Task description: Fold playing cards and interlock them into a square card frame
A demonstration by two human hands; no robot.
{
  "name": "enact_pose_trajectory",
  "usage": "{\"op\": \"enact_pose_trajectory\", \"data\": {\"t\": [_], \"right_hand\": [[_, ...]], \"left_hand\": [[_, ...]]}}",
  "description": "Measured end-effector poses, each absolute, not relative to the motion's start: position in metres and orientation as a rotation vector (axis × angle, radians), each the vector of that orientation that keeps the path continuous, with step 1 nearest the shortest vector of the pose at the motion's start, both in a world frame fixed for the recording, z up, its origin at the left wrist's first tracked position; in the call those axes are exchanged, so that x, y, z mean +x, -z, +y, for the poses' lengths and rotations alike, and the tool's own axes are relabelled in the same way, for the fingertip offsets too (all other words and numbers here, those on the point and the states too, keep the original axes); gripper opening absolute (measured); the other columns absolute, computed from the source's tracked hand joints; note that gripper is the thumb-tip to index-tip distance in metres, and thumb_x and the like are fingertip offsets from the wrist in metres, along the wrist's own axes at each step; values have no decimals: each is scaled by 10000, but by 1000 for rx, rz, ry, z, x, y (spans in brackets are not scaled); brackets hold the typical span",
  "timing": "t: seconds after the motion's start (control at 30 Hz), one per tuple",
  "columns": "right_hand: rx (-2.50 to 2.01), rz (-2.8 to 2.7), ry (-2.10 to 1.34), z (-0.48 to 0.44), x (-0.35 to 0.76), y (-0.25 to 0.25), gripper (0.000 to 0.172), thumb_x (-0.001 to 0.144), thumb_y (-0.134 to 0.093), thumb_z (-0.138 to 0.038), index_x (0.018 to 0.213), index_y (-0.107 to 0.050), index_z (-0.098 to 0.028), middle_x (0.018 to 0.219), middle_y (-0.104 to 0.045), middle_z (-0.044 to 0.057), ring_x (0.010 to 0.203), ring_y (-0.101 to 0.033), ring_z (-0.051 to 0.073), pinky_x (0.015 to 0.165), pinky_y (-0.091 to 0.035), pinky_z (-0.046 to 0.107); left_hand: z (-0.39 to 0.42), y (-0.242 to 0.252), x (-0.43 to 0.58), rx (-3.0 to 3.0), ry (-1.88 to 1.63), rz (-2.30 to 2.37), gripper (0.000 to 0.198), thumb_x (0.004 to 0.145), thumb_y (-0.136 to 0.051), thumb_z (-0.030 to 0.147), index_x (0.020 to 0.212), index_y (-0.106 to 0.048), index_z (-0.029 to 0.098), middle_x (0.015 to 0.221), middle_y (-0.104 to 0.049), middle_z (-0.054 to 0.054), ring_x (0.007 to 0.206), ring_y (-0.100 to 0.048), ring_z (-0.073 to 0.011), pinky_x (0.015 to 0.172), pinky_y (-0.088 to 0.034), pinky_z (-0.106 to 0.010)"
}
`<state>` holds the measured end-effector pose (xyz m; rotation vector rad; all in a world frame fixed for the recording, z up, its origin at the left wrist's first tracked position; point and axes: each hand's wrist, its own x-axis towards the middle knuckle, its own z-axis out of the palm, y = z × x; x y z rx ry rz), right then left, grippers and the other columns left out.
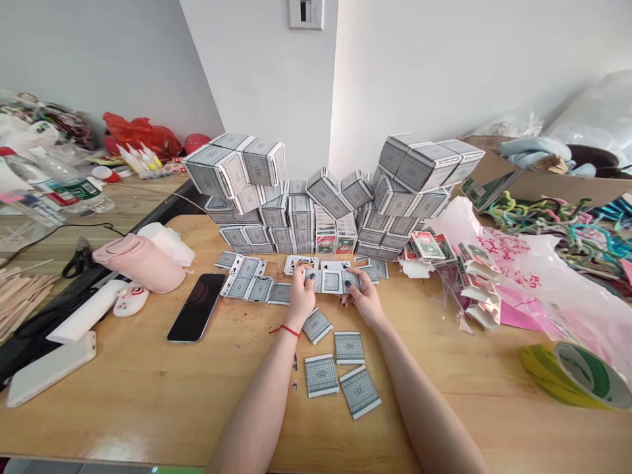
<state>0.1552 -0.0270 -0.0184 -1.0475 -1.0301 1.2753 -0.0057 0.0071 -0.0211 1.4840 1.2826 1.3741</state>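
Observation:
Between my two hands is a grey-patterned playing card piece [332,282], held low over the table. My left hand [302,293] pinches its left side, thumb on top. On the other side my right hand [364,297] grips it with the thumb over the card and fingers curled beneath. Just beyond lie face-up playing cards [301,262]. Nearer my forearms are several folded card squares, among them a folded card [322,375] lying back up. Behind rises a structure of card cubes [301,217], stacked higher at both ends.
A black phone [196,307] and a pink tumbler [141,261] lie to the left. Card boxes [478,280] and pink-printed plastic [523,257] are on the right, with yellow tape [575,375] nearer the edge. Loose cards [247,280] spread left of my hands.

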Motion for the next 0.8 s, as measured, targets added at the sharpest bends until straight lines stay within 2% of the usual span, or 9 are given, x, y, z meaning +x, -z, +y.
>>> {"op": "enact_pose_trajectory", "data": {"t": [0.2,0.4,0.6,0.8], "right_hand": [[-1050,-1030,-1252,-28,152,17,549,761,-543,-362,1237,-285,-270,607,-526,-51,449,-530,118,438,-471,269],[-1055,-1065,-1276,-29,154,17,419,763,-532,-386,1114,-341,-262,599,-530,-57,424,-526,106,416,-454,243],[-1077,-1079,-1265,-32,152,13,415,766,-516,-405,1099,-324,-247,576,-533,-70,376,-505,92,360,-398,197],[-1091,-1115,-1277,-33,154,9,393,769,-512,-395,1082,-332,-239,535,-523,-84,315,-419,62,315,-311,158]], "left_hand": [[5,22,-4,1501,-1384,1297,234,779,-407,100,986,-438,206,990,-495,-49,948,-466,-161,870,-334,-293],[5,21,-3,1511,-1368,1274,233,778,-409,94,982,-437,203,1001,-495,-55,967,-465,-166,884,-331,-298],[4,19,-4,1476,-1351,1263,185,782,-457,154,959,-462,208,957,-512,-46,947,-482,-173,846,-362,-303],[7,24,-5,1419,-1309,1217,167,782,-481,193,947,-478,218,867,-526,-29,880,-506,-160,770,-398,-285]]}}
